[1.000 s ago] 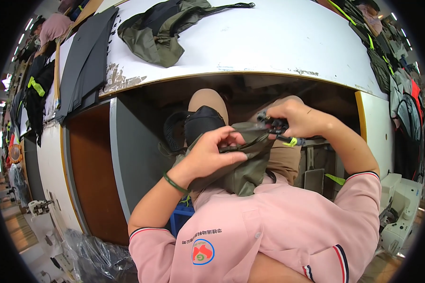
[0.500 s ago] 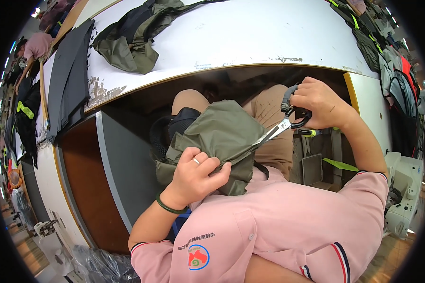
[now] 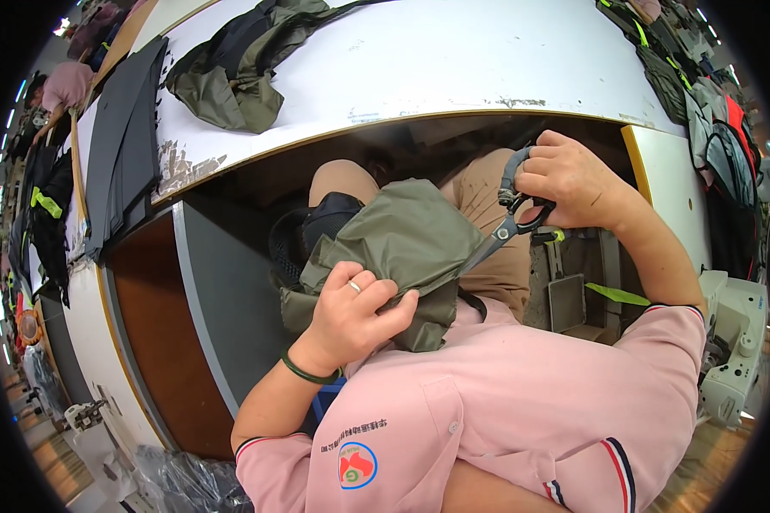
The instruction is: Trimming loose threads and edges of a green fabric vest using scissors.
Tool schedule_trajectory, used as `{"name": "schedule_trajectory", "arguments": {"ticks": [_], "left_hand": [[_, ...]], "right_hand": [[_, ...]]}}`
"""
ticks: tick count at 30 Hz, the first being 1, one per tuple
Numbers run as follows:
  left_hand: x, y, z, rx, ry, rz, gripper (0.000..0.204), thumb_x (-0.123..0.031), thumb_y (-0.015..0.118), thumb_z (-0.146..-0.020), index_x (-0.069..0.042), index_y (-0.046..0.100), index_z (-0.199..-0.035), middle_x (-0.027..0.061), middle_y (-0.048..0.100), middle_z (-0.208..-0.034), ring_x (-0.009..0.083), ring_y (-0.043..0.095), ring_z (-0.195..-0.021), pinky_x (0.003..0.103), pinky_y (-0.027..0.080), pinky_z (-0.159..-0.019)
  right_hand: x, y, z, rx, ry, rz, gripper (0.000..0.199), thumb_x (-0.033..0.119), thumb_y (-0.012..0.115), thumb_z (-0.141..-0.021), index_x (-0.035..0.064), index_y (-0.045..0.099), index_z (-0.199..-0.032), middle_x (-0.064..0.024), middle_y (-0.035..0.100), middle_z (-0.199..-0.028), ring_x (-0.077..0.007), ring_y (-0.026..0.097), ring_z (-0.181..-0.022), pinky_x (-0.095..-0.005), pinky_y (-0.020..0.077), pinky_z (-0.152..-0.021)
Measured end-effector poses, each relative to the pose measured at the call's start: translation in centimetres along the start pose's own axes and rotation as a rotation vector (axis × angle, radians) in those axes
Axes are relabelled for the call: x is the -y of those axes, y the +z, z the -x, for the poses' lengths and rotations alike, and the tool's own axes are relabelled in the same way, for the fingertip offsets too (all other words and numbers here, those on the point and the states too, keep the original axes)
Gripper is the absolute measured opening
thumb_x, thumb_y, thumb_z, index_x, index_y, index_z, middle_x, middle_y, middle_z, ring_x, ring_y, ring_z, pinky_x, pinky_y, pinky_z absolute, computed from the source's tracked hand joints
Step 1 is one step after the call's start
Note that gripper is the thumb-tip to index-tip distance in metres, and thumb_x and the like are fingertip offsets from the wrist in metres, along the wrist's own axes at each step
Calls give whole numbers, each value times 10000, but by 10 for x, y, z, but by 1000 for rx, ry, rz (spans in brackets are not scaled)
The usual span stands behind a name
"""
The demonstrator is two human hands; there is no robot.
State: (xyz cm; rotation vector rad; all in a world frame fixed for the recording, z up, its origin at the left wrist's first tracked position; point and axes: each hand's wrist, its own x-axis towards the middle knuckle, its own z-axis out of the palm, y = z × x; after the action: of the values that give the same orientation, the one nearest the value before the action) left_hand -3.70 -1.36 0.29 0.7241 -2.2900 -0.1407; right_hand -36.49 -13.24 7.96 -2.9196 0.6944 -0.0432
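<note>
A wide white surface (image 3: 453, 60) curves above the lap of a seated person in a sewing workshop. Nearest, the left hand (image 3: 351, 312) has its fingers (image 3: 383, 309) clamped on the olive fabric piece (image 3: 393, 248), bunched just under them. Beyond, the right hand (image 3: 565, 179) is closed on the scissors (image 3: 509, 227), whose blade tips touch the fabric's edge. Better to keep the cloth taut and snip small

white worktable (image 3: 453, 60) with olive garments (image 3: 231, 73), dark fabric panels (image 3: 124, 154), white sewing machine (image 3: 731, 342)

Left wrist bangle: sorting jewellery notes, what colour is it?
Dark green bangle, clearest in the head view.
</note>
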Motion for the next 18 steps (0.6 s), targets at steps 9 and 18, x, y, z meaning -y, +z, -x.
{"name": "schedule_trajectory", "arguments": {"ticks": [9,18], "left_hand": [[4,-2,-6,-18,-32,63,294,-85,680,-656,-115,705,-948,13,533,-800,189,526,-671,355,420,-675],[-2,-23,-12,-9,-532,422,173,1,731,-746,-48,675,-902,112,601,-926,274,594,-836,350,482,-739]], "right_hand": [[19,1,-17,-62,142,-298,409,438,821,-670,99,615,-771,-115,619,-711,-362,625,-723,-439,496,-619],[38,37,-47,-99,-59,-414,245,244,741,-708,71,580,-774,-124,634,-743,-359,630,-731,-451,495,-638]]}}
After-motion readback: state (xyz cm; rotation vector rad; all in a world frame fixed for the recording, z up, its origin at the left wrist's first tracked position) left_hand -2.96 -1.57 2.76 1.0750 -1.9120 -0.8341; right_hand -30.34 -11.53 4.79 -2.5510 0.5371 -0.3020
